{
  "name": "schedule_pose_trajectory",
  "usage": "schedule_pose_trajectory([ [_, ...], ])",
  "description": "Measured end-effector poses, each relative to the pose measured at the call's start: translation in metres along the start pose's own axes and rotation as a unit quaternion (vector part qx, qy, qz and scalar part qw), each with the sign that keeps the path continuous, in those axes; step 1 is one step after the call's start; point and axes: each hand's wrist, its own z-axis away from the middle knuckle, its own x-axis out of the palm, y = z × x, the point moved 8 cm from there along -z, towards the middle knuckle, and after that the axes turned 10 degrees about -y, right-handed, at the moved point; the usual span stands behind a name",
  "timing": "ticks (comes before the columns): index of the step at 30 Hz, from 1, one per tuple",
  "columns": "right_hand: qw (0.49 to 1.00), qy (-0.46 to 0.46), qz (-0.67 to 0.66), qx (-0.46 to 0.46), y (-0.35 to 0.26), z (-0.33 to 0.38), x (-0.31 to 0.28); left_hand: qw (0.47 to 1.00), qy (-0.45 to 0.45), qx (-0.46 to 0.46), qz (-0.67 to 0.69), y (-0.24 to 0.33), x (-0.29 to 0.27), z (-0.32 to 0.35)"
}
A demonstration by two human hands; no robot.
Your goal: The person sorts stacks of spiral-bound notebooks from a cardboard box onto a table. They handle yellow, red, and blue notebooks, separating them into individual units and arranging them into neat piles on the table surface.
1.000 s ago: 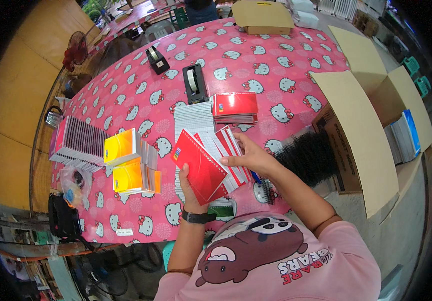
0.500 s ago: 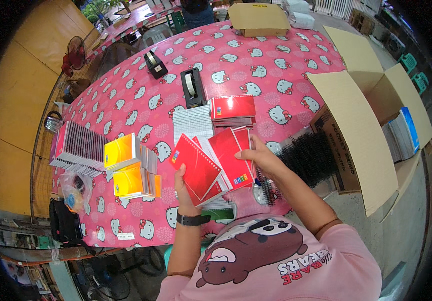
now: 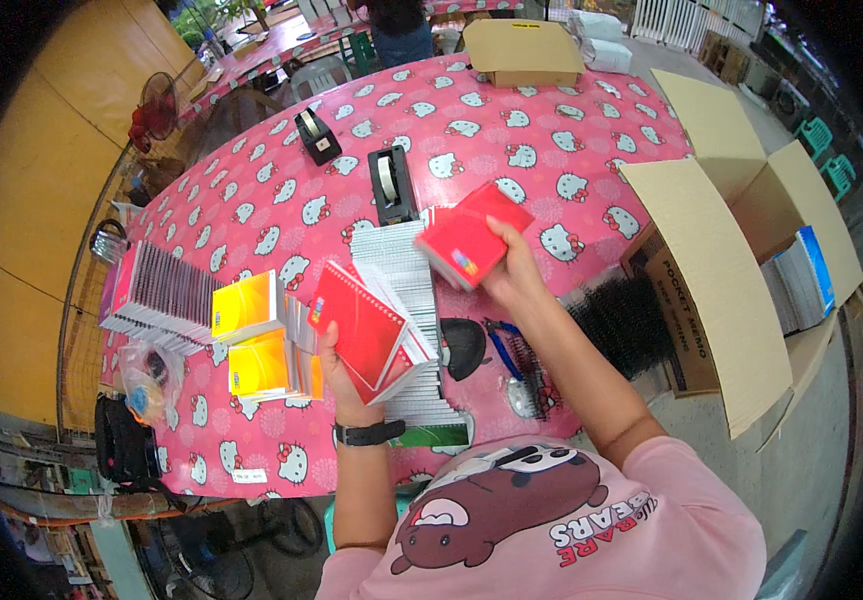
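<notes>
My left hand (image 3: 346,385) grips a fanned bundle of red notebooks (image 3: 359,325) with punched holes along one edge. Farther off and to the right, my right hand (image 3: 514,265) is closed on another red bundle (image 3: 476,232), tilted over the spot of the red stack on the table. That stack is mostly hidden beneath it; I cannot tell whether the two touch. Between my arms lies a long row of white notebook pages (image 3: 401,290) seen edge-on, with a green cover (image 3: 434,436) at its near end.
Yellow notebooks (image 3: 244,305) and a long row of spiral-bound notebooks (image 3: 166,300) stand left. Two tape dispensers (image 3: 391,185) (image 3: 317,137) are beyond. Right are blue-handled pliers (image 3: 503,350), a black object (image 3: 463,348), black coils (image 3: 621,318) and an open carton (image 3: 696,270).
My hands have moved apart. The right one carried its red notebooks away and to the right, toward the red stack; the left shifted slightly left with its bundle. The pliers and black object are uncovered.
</notes>
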Motion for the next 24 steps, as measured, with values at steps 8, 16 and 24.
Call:
schedule_pose_trajectory([
  [8, 0.907, 0.315, 0.019, -0.280, -0.011, -0.048, -0.064, 0.998, 0.038, 0.046, -0.033, 0.007, -0.037, 0.012],
  [16, 0.976, 0.172, 0.067, -0.116, -0.015, -0.066, -0.069, 0.996, -0.028, -0.088, 0.020, -0.052, -0.027, -0.054],
  [24, 0.922, 0.119, 0.333, 0.158, -0.032, -0.029, -0.077, 0.991, -0.086, -0.100, 0.015, -0.098, 0.009, -0.126],
])
